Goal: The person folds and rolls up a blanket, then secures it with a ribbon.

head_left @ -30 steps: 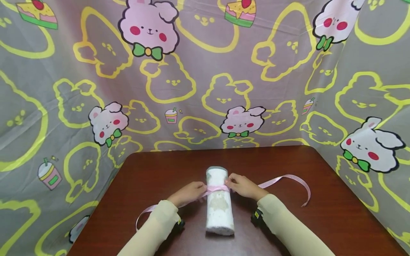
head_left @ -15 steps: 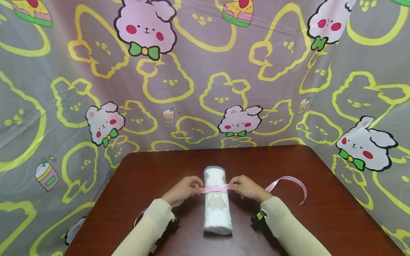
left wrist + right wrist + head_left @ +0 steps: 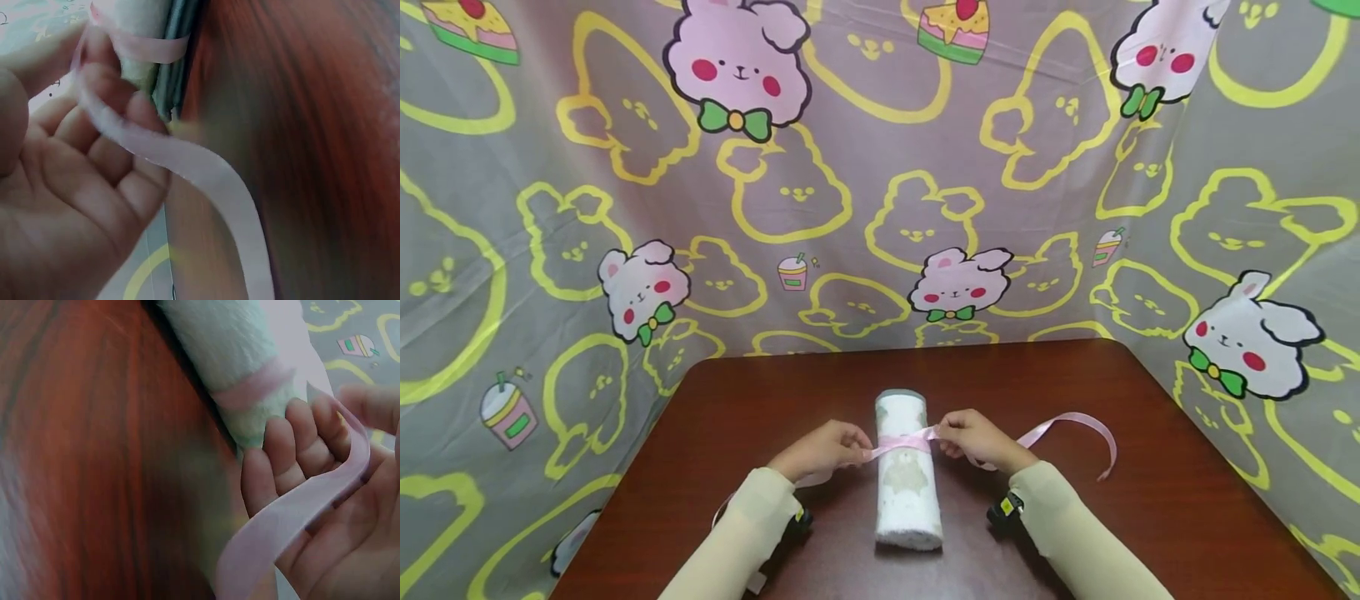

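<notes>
A fluffy white rolled towel (image 3: pixel 908 500) with beige bear patches lies lengthwise in the middle of the table. Around its upper half runs a pink ribbon (image 3: pixel 904 443), crossed over on top. On the left side, my left hand (image 3: pixel 826 447) pinches one ribbon end between thumb and index finger, just off the roll. My right hand (image 3: pixel 979 437) pinches the other end on the right, slightly higher. In the left wrist view the ribbon's tail (image 3: pixel 219 181) trails across the curled fingers; in the right wrist view the other tail (image 3: pixel 281 519) hangs over the palm.
The brown wooden table (image 3: pixel 775 392) has rounded far corners. A loose ribbon loop (image 3: pixel 1090 421) curves over its right side. Behind and beside it hangs a grey curtain (image 3: pixel 850 200) with rabbit prints.
Both hands have drawn slightly apart from the roll, the left hand moving left. The ribbon's crossing is pulled into a slant, and more ribbon shows between the hands and the towel.
</notes>
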Action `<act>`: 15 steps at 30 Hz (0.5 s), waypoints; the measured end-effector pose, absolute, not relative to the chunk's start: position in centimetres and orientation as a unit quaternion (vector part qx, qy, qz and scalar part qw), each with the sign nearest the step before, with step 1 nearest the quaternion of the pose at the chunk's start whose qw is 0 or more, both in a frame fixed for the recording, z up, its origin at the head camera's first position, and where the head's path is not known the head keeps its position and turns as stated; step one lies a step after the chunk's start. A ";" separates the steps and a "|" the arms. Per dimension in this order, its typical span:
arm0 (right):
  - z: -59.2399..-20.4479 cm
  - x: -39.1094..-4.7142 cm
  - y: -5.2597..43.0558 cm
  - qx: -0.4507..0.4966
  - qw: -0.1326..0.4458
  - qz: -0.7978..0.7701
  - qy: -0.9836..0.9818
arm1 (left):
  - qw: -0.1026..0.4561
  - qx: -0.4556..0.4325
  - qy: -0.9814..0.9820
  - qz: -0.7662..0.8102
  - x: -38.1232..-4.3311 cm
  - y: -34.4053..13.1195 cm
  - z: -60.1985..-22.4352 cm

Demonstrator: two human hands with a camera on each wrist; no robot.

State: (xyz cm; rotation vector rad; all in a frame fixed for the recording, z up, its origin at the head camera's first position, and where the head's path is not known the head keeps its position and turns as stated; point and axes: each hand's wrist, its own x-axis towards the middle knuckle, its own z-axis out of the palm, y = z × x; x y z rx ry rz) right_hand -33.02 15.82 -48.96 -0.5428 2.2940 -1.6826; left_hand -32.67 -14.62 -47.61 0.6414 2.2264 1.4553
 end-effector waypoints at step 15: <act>-49.1 -32.9 14.6 -0.173 0.069 -0.571 0.800 | 0.210 0.246 0.823 0.467 -32.1 -14.9 -47.0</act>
